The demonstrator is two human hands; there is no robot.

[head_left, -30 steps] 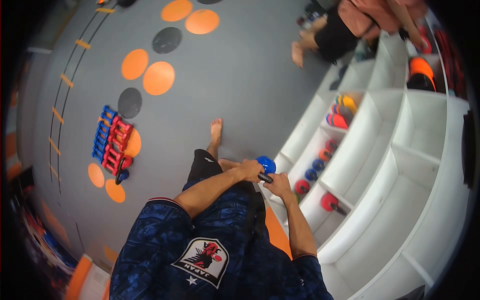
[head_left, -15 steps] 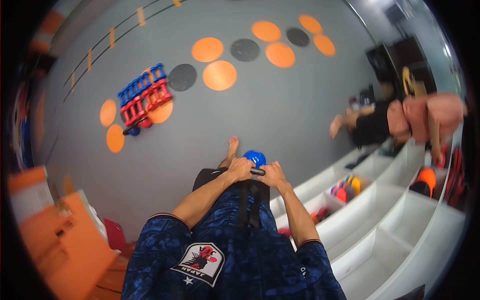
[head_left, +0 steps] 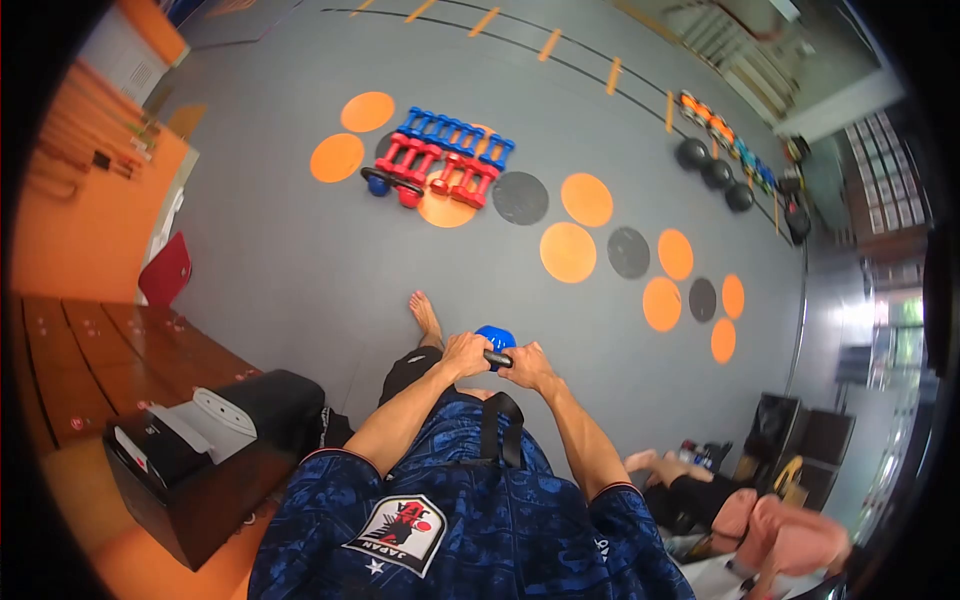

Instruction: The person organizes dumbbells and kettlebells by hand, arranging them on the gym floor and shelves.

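Hands, left hand (head_left: 463, 354) and right hand (head_left: 527, 365), both clamp blue kettlebell (head_left: 497, 337) handle above bare foot (head_left: 425, 313); slipping grip risks dropping it onto toes.

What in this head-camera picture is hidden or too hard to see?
- Blue kettlebell: its lower part is hidden behind the left hand and right hand.
- Black handle: mostly covered by the fingers.
- Another person: cut off by the lower right edge.
- Dark balls far off: too small for detail.
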